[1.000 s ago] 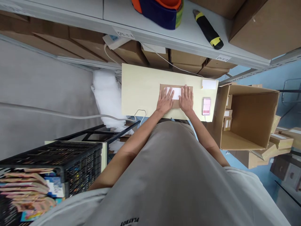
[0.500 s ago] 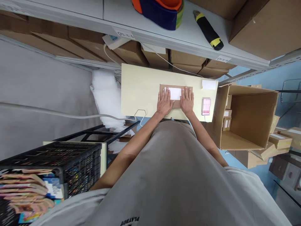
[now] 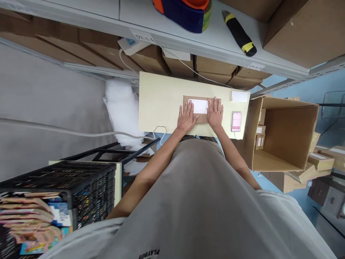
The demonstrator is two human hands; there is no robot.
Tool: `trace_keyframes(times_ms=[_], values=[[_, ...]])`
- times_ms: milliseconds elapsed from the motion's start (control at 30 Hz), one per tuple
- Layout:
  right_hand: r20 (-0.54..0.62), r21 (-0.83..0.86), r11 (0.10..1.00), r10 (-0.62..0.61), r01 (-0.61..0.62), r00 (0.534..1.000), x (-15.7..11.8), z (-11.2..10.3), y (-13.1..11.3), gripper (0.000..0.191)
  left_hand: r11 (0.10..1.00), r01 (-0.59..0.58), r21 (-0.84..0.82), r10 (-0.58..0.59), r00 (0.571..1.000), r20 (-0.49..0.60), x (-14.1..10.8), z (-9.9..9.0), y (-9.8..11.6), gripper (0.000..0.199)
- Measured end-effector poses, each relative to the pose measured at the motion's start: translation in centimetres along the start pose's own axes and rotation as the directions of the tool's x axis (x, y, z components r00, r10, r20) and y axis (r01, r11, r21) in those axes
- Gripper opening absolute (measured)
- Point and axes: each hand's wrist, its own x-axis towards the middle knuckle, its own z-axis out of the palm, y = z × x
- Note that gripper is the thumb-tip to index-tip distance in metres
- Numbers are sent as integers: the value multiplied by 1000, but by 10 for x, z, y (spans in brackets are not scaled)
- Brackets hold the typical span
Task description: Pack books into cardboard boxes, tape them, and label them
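Observation:
A flat brown cardboard package (image 3: 204, 118) lies on the pale yellow table (image 3: 161, 104). On its upper face is a blank-looking white label (image 3: 199, 106). My left hand (image 3: 186, 118) rests flat over the package's left end, fingers stretched, fingertips at the label's left edge. Across the right end lies my right hand (image 3: 215, 113), also flat with fingers extended, touching the label's right edge. Neither hand is wrapped round anything. To the right on the table are a phone (image 3: 236, 121) with a pink screen and a small stack of white labels (image 3: 239, 96).
A large open carton (image 3: 285, 165) with small boxes inside stands right of the table. Above runs a grey shelf (image 3: 172, 32) bearing a utility knife (image 3: 239, 34) and a tape dispenser (image 3: 185, 16). White wrap (image 3: 120, 111) and a black crate (image 3: 94, 194) are at left.
My left hand has slid slightly left and outward, baring more of the package's left side. The right hand has shifted barely. Package and label stay in place.

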Motion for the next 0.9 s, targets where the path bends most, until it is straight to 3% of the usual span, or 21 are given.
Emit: trace_keyframes(times_ms=[167,333,600,767,900], values=[[18,1,999,-44,44,999,-1,2,-14,64,999,30,-10,-31,999,-30,-2,4,6,97],[53,28,996,-86,85,995,-1,1,-19,64,1000,-29,9,28,1000,12,-2,-5,-2,95],[3,0,999,42,-42,999,-8,-2,-9,64,999,33,30,-33,999,-24,-2,1,-4,102],[84,-59,998,-18,23,996,-4,2,-22,66,988,-132,77,127,989,73,7,3,3,93],[49,-37,999,36,-34,998,-6,-1,-10,65,980,-185,80,176,979,101,8,-4,-5,90]])
